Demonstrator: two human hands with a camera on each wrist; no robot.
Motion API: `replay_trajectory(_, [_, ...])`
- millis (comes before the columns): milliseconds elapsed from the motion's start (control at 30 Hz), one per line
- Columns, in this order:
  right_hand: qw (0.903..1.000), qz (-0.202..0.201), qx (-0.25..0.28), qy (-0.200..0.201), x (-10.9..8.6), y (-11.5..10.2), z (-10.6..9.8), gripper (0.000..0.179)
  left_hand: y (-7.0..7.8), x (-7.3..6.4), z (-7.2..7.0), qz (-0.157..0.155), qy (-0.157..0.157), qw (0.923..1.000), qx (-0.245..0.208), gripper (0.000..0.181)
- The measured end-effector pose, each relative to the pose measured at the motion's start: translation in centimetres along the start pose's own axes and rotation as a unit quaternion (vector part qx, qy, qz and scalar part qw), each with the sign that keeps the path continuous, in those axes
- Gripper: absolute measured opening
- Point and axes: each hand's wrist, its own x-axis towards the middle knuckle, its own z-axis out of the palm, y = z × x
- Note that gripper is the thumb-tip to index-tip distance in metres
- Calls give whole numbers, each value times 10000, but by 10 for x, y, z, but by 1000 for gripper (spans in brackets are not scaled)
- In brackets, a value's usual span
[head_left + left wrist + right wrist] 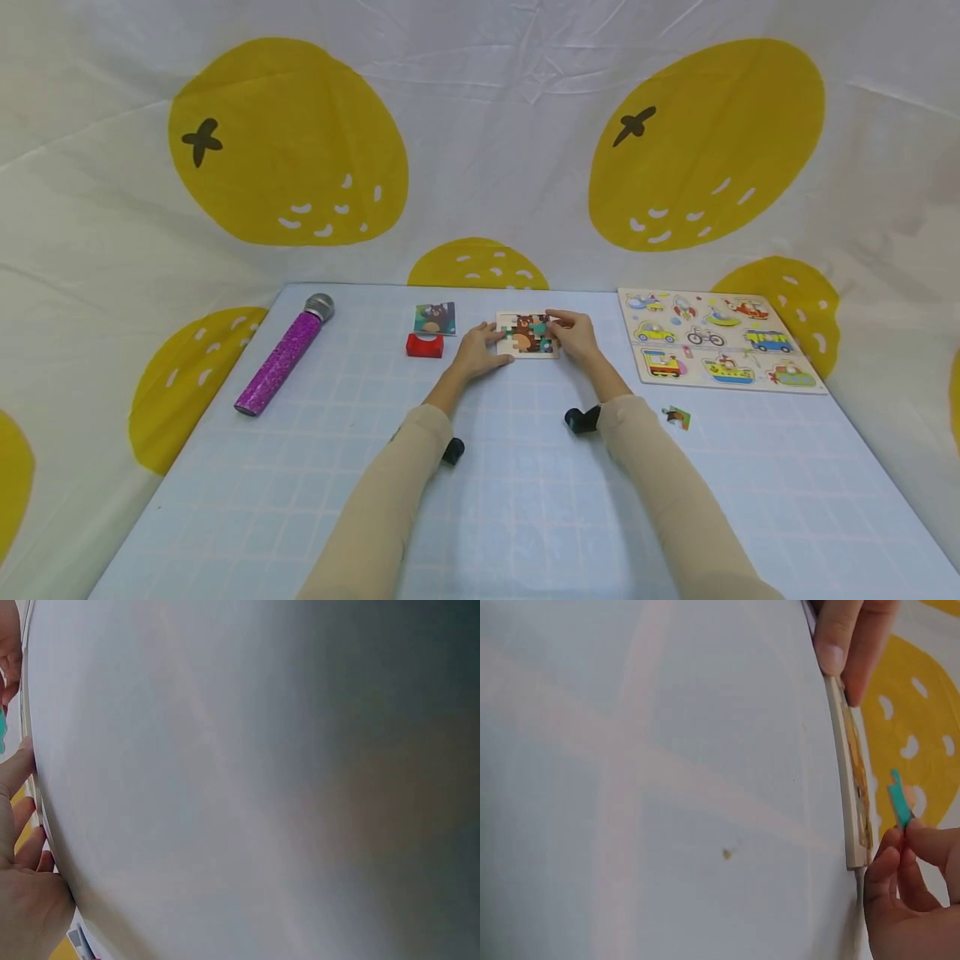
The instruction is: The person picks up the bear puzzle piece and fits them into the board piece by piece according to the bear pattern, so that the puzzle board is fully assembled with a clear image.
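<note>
A small jigsaw board [529, 357] with a pale rim and a bear picture lies at the middle back of the table. My left hand [477, 352] holds its left side, thumb at the front corner and fingers along the edge. In the right wrist view the left thumb [832, 654] presses against the rim. Between thumb and fingertips my right hand [576, 335] pinches a teal puzzle piece [900, 801], tilted on edge, over the board's right side. Another loose puzzle piece [677, 417] lies on the table beyond the right sleeve.
Behind a red block [425, 346] lies a bear picture square [435, 318], left of my hands. A glittery purple microphone [279, 363] lies far left. At the right back is a wooden vehicle puzzle board [708, 337]. The patterned cloth [480, 150] rises behind the table.
</note>
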Motion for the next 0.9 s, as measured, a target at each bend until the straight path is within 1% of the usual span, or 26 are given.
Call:
replay_trajectory(67, [9991, 128, 412, 24, 1, -1, -1, 34, 0, 0, 0, 1, 10, 10000, 8, 56])
replay_trajectory(133, [9967, 169, 795, 18, 1, -1, -2, 33, 0, 1, 0, -6, 2, 10000, 12, 56])
replay_trajectory(267, [9920, 167, 1255, 0, 1, -1, -4, 33, 0, 2, 1, -37, -47, 10000, 44, 57])
replay_trajectory(433, [9895, 146, 1432, -122, 0, 0, -6, 34, 0, 2, 1, -3, -41, 10000, 80, 57])
replay_trajectory(567, [9853, 115, 1688, -244, 0, 1, -6, 35, 0, 1, 1, -25, -42, 10000, 33, 57])
replay_trajectory(667, [9826, 87, 1836, -252, 0, 1, -5, 35, 1, 0, 0, -24, -39, 10000, 10, 57])
replay_trajectory(900, [9854, 42, 1681, -258, -1, 0, 0, 34, 2, -1, -1, -74, -32, 10000, -41, 56])
